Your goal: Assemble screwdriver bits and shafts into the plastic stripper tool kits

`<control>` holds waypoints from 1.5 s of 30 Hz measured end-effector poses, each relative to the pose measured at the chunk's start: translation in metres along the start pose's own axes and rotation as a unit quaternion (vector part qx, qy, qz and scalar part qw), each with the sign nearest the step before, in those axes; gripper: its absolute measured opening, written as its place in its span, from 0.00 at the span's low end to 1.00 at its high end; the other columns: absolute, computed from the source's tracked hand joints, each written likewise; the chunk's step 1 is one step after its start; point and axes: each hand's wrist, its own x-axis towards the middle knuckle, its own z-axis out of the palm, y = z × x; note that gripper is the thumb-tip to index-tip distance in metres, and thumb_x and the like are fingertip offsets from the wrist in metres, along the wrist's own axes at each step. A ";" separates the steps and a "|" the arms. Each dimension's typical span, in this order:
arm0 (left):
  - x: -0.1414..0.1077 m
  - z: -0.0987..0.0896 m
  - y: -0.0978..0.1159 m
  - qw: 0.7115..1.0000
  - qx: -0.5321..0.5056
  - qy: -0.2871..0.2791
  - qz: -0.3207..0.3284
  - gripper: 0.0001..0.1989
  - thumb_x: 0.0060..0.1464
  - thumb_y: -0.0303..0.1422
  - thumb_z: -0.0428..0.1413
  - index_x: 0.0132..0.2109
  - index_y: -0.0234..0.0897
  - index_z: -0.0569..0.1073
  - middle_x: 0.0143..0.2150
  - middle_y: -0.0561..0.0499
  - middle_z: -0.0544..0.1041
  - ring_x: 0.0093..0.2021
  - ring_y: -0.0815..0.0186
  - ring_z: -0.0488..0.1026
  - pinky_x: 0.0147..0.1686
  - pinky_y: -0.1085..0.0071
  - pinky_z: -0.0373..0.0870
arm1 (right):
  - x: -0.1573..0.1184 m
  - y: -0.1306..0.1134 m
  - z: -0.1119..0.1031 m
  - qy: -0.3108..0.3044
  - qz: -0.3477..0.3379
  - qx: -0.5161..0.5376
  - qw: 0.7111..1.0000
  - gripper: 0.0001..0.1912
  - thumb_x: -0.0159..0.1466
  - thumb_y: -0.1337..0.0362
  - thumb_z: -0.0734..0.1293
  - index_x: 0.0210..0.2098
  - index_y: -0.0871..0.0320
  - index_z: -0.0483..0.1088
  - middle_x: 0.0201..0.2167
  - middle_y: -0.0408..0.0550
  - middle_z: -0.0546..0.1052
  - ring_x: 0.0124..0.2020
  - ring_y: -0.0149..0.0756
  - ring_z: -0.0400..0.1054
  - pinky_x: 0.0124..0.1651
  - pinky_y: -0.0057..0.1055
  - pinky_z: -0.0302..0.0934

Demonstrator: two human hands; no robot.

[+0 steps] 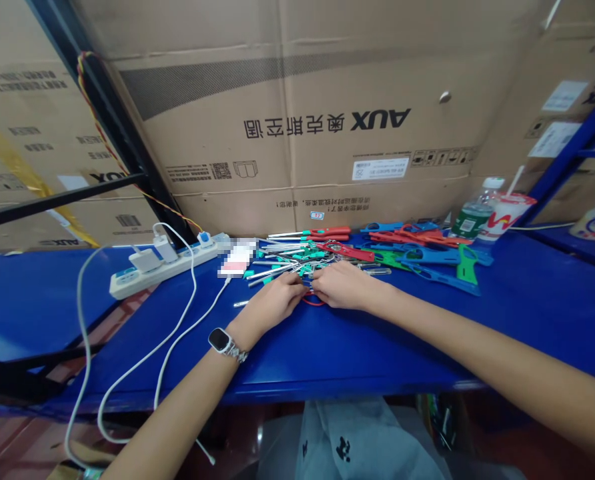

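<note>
My left hand point(276, 301) and my right hand point(341, 285) are close together over the blue table point(287, 353), fingers bent inward. Between the fingertips, a thin red loop point(313, 302) shows just below; what each hand pinches is too small to make out. Beyond the hands lies a pile of metal rods with green ends point(277, 261). A red handle piece point(347, 251) lies on the pile above my right hand. Red lighter-like pieces point(327, 233) lie at its back.
Right of the pile are blue and green plastic casings point(466, 265), a bottle point(470, 217) and a cup point(502, 215). At left stand a power strip point(127, 283), white cables point(193, 293) and a phone point(236, 259). A cardboard box point(317, 80) stands behind.
</note>
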 end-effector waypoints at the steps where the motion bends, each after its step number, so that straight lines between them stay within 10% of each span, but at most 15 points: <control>1: 0.000 0.000 0.000 1.000 0.001 0.001 -0.001 0.13 0.68 0.27 0.49 0.47 0.36 0.80 0.47 0.42 0.77 0.46 0.57 0.76 0.47 0.60 0.76 | 0.000 0.000 -0.001 -0.005 -0.002 0.000 1.000 0.12 0.68 0.68 0.63 0.35 0.61 0.79 0.36 0.55 0.81 0.33 0.40 0.73 0.33 0.33 0.56; 45: 0.000 -0.007 -0.006 0.987 0.127 -0.025 0.092 0.20 0.72 0.29 0.42 0.49 0.34 0.80 0.40 0.44 0.76 0.41 0.60 0.73 0.44 0.62 0.73 | -0.008 -0.001 0.005 -0.005 0.003 0.079 0.997 0.12 0.71 0.69 0.62 0.38 0.61 0.77 0.39 0.53 0.77 0.30 0.34 0.68 0.31 0.32 0.52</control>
